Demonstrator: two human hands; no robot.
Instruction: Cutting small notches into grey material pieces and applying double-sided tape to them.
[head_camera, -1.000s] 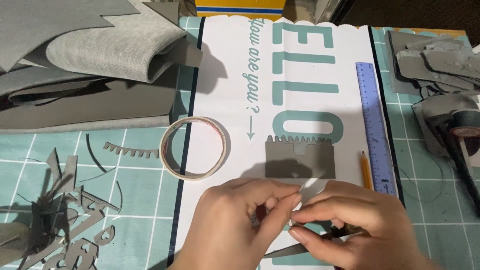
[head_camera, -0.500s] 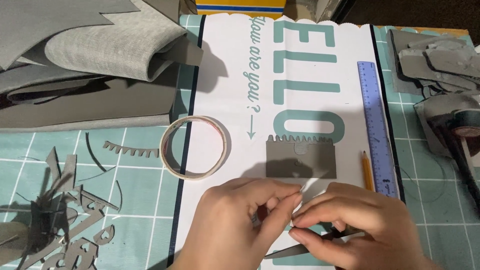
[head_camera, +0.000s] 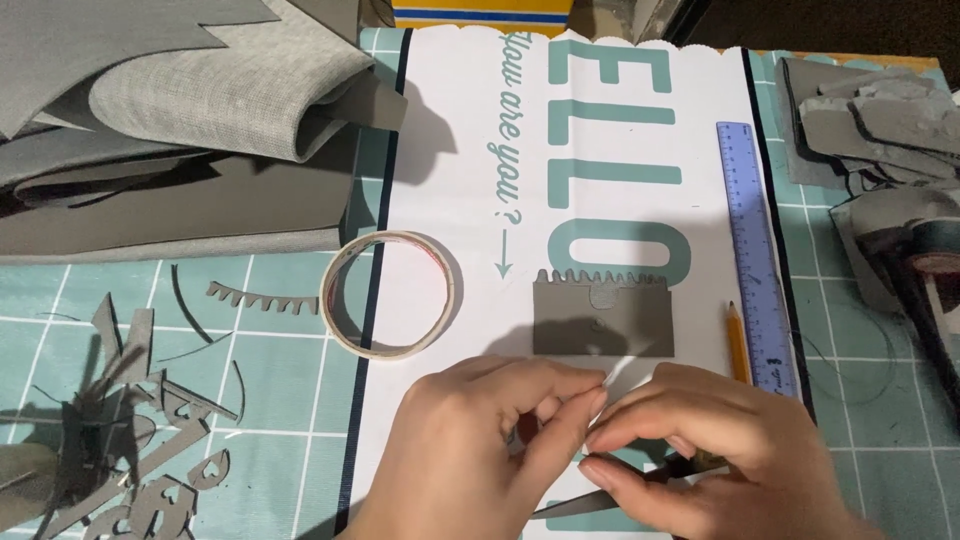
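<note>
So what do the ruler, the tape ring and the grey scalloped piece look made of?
Ruler: seemingly translucent blue plastic with printed marks. Tape ring: thin cream band, probably paper masking tape. Grey scalloped piece: flat, matte, cleanly cut edge, likely felt or card; unclear which.

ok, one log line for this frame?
left hand: pinching thin white strip | right hand: pinching same strip | nearby: grey scalloped felt rectangle, tape ring

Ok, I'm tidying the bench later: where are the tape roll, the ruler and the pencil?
tape roll (head_camera: 392, 350), head view, on its lower rim.
ruler (head_camera: 752, 250), head view, mid-length of the blue strip.
pencil (head_camera: 738, 340), head view, on its yellow shaft.
</note>
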